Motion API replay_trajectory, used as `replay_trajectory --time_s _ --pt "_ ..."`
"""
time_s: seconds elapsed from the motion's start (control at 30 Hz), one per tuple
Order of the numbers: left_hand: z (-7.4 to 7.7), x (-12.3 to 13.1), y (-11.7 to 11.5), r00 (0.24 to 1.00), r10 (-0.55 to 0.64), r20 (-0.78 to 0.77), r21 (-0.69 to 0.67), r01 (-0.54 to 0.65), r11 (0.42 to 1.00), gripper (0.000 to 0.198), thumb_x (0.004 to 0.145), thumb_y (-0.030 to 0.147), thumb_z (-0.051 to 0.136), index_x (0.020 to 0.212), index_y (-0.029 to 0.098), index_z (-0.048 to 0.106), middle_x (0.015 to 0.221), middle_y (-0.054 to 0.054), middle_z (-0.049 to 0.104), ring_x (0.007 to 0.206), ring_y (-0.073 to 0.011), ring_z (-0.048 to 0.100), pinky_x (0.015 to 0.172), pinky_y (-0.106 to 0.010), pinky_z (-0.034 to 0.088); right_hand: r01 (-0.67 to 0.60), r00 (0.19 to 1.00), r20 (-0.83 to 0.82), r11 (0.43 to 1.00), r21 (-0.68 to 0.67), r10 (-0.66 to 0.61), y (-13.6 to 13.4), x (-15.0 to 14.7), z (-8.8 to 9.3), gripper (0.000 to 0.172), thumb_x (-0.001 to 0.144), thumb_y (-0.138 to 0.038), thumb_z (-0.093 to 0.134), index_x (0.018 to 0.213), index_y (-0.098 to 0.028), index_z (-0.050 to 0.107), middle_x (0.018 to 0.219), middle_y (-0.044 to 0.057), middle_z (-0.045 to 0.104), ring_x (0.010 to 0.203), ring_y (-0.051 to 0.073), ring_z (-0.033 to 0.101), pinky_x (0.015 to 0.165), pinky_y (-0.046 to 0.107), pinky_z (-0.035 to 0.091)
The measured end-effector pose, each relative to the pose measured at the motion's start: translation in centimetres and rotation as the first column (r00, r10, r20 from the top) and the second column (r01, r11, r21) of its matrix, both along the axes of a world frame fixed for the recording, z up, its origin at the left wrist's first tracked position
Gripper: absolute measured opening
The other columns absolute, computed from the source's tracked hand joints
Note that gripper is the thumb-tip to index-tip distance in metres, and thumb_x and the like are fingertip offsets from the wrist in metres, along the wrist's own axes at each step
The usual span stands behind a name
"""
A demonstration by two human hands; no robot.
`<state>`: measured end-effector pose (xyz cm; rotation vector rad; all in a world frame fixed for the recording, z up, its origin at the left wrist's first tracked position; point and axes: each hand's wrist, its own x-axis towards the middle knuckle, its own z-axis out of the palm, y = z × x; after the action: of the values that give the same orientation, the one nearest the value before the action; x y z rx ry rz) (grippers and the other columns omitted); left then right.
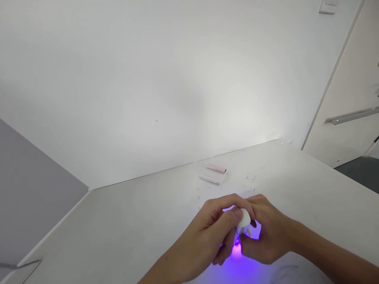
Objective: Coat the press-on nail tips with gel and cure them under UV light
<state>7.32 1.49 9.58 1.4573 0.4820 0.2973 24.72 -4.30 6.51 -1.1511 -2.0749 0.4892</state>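
Observation:
Over the white tabletop, my two hands meet around a small white lamp (244, 218) with a rounded top. It throws violet light downward, with a bright pinkish-violet patch just below the fingers. My left hand (211, 228) is closed on the lamp, its thumb resting against the rounded top. My right hand (268, 232) is curled close against the lamp from the other side, fingers bent and thumb beneath. What the right fingers grip is hidden among the overlapping fingers. Beyond the hands lie a pink tube (216, 168) and a thin pink stick (209, 180).
Small dark specks (251, 178) are scattered on the white tabletop (133, 221) past my hands. A white wall (148, 79) rises along the back edge. At right is a pale door or cabinet front with a bar handle (355, 116). A metal bar (31, 270) shows at lower left.

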Motion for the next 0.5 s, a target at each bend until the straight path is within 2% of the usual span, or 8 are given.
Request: replay_trajectory --time_s 0.23,0.5 --pt "0.39 0.38 -0.07 1.000 -0.004 -0.031 0.003 0.004 1.000 0.025 0.095 0.021 0.038 0.091 0.018 0.062 0.040 0.008 0.036 0.037 -0.0077 0.029 0.048 -0.021 0.033 0.005 0.996 0.083 1.000 0.007 -0.005 -0.02 0.09 -0.20 0.023 0.057 -0.003 0.050 0.065 -0.024 0.051 0.056 -0.008 0.063 0.053 0.014 0.062 0.052 0.022 0.047" --pt "0.34 0.17 0.33 0.999 -0.020 -0.043 0.028 0.021 0.999 0.030 0.095 0.022 0.034 0.088 0.018 0.063 0.040 0.007 0.037 0.036 -0.0075 0.031 0.053 -0.022 0.037 -0.035 0.995 -0.095 0.999 0.020 0.036 0.06 -0.09 -0.02 0.020 0.058 -0.009 0.047 0.070 -0.024 0.051 0.055 -0.008 0.058 0.054 0.013 0.061 0.058 0.023 0.051"
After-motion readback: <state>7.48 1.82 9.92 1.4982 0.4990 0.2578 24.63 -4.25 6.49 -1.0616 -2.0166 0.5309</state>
